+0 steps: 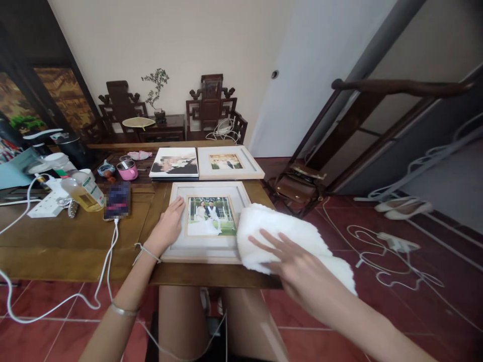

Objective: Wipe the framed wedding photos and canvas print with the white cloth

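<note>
A light-wood picture frame [217, 258] lies flat near the front edge of the table, with a photo of a seated couple inside a white mat. My left hand [171, 223] holds its left side, fingers curled over the border. At the frame's right side, a fluffy white cloth [309, 234] covers the edge and droops past the table's corner. My right hand [290, 256] grips this cloth from above with fingers spread across it. The underside of the cloth is hidden.
Behind lie another framed photo [226, 162] and a white-edged picture panel [175, 162]. Left on the wooden table [121, 256] are a phone [117, 198] on a cable, a bottle [85, 193], a power strip [49, 201] and a pink cup [128, 171]. A chair [339, 130] stands right.
</note>
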Motion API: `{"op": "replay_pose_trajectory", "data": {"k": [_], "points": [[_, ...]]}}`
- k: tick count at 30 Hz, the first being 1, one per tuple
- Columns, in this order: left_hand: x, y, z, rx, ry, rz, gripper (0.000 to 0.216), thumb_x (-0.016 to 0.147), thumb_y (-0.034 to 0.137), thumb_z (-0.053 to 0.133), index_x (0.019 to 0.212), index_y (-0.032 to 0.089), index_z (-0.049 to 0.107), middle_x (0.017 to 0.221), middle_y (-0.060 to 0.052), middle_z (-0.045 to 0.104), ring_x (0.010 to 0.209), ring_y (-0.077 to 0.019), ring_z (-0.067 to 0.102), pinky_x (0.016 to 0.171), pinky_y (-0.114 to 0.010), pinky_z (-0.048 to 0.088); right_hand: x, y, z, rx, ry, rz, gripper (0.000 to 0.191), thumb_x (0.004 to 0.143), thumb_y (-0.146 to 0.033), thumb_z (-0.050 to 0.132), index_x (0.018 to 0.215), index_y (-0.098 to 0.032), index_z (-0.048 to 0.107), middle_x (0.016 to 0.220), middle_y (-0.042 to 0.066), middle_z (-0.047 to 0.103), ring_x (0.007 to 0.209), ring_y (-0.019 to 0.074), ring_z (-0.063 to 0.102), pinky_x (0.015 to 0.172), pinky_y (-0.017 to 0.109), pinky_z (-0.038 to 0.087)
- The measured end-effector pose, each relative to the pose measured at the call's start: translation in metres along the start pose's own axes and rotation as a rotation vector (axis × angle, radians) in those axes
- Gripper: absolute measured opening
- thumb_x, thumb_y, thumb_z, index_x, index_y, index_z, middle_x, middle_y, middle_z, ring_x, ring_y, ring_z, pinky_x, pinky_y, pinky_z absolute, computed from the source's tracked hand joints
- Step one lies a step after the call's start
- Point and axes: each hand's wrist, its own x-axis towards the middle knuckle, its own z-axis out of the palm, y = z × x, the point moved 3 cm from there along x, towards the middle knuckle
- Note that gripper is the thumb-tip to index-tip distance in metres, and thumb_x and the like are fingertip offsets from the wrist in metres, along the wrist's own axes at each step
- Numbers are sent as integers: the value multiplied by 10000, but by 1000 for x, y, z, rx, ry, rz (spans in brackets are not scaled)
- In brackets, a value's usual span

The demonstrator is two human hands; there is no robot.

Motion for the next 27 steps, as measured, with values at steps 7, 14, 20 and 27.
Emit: {"op": "replay_pose_trajectory", "data": {"k": [7, 14, 20, 27], "points": [[2, 2, -3, 16, -11, -7, 654, 740, -65, 339, 1348, 116, 498, 1490, -142, 423, 1422, -219, 331, 1175, -501, 276, 53, 48, 5, -19, 69, 59, 552, 633, 69, 436, 995, -192, 761, 1411, 75, 517, 1351, 351, 393, 1058, 603, 398], [1, 0, 0, 15, 35, -30, 612, 788, -48, 326, 1351, 121, 499, 1482, -151, 432, 1415, -218, 347, 1167, -508, 291, 57, 46, 1, 44, -51, 74, 597, 631, 81, 420, 1062, -178, 740, 1454, 80, 460, 1408, 338, 273, 1105, 607, 319], [2, -1, 1, 19, 46, -27, 599, 792, -48, 335, 1336, 133, 510, 1475, -142, 445, 1407, -207, 362, 1170, -490, 295, -13, -6, -10, 192, -141, 76, 588, 657, 24, 443, 1096, -241, 731, 1521, 36, 349, 1433, 330, 188, 1106, 586, 329], [3, 0, -3, 8, 10, -7, 609, 759, -64, 337, 1307, 115, 531, 1470, -146, 450, 1405, -218, 365, 1170, -498, 293, 30, 24, -3, 102, -108, 169, 659, 671, 60, 397, 1213, -198, 669, 1518, 70, 375, 1422, 319, 243, 1103, 538, 358]]}}
